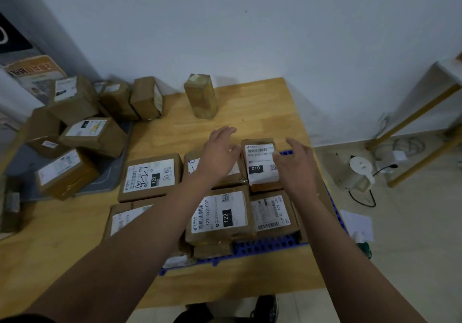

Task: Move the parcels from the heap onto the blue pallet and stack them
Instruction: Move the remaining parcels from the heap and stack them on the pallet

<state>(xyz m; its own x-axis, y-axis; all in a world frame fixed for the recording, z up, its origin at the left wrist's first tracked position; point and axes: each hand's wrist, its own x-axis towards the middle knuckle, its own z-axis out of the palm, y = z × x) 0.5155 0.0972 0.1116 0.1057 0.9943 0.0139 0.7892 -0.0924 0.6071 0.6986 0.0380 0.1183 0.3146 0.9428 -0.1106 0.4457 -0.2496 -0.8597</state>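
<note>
While both hands hang open with loose, straight fingers and grip nothing, the left hand (220,152) just left of the 010 parcel (262,165) and the right hand (295,166) at its right edge, that parcel sits on the blue pallet (265,246) among several others. Perhaps half is done: the heap (75,132) on the grey tray (108,177) holds many boxes, and an upright parcel (201,96) stands apart.

left hand (220,155), right hand (297,169), parcel (261,172) between

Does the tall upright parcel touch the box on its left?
Apart. The head view shows bare wooden table between the upright parcel and that box.
</note>
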